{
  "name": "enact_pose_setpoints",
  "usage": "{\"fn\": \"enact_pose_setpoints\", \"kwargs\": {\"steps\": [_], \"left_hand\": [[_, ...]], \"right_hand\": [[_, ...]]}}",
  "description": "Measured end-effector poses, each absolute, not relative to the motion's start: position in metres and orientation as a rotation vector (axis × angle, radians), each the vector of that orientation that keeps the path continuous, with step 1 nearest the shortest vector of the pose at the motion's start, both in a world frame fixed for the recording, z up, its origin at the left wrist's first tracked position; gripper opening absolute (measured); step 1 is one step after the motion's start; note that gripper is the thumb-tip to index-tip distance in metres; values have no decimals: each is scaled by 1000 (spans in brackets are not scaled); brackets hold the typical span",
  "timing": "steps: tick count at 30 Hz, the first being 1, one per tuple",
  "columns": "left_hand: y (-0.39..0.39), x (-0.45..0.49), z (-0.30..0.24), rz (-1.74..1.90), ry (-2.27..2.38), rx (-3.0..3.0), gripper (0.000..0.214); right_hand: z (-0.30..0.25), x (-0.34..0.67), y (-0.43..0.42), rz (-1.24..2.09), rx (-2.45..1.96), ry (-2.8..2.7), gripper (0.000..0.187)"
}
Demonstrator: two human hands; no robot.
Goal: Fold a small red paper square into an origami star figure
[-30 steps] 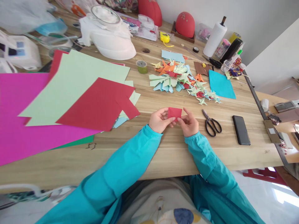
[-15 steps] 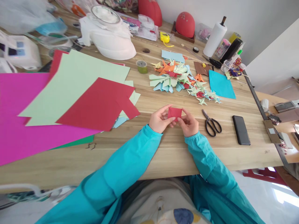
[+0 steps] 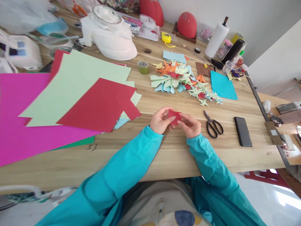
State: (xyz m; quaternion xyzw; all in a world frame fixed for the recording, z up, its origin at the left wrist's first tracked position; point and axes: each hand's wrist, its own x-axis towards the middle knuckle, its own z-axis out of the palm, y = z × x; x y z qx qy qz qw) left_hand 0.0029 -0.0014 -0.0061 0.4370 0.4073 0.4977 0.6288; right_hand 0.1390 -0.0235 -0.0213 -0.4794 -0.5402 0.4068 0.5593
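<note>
A small piece of folded red paper (image 3: 173,115) is held up between my two hands, above the table's front half. My left hand (image 3: 162,121) pinches its left side, thumb across the front and fingers behind. The thumb and fingertips of my right hand (image 3: 190,124) close on its right edge. Beyond the hands lies a heap of folded paper pieces (image 3: 171,80) in green, orange, red and blue. To the right of my right hand rest black-handled scissors (image 3: 213,124).
Large red (image 3: 98,106) and pale green sheets (image 3: 77,75) overlap a magenta sheet (image 3: 23,125) at left. A phone (image 3: 243,131) lies right of the scissors. Farther back are a thread spool (image 3: 143,67), a yellow tape measure (image 3: 166,38) and a blue square (image 3: 223,85).
The red paper has tilted and shifted slightly left in the fingers. My left thumb has moved up over its face, and my right fingers have moved along its right edge.
</note>
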Motion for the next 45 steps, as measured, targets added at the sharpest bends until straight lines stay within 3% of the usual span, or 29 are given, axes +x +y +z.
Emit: {"fn": "enact_pose_setpoints", "kwargs": {"steps": [5, 13, 18, 24, 32, 39, 43, 45], "left_hand": [[-1, 4, -7, 1079, 886, 1025, 38], [0, 3, -9, 1009, 872, 974, 61], [1, 2, -6, 933, 872, 893, 39], [3, 0, -7, 926, 830, 842, 39], [3, 0, -8, 951, 824, 800, 41], [1, 1, -4, 1006, 894, 899, 42], [1, 0, -2, 991, 923, 955, 42], [1, 0, -2, 1006, 958, 998, 41]], "right_hand": [[-24, 142, -18, 1238, -1074, -1186, 37], [-18, 137, -29, 1046, -1289, -1336, 31], [-14, 137, -31, 1042, -1267, -1280, 30], [-9, 141, -31, 1151, -1163, -1282, 29], [-19, 141, -29, 1059, -1046, -1363, 18], [-14, 142, -30, 1029, -1036, -1526, 23], [-12, 141, -30, 1161, -1135, -1310, 49], [-13, 141, -28, 1218, -1212, -1201, 49]]}}
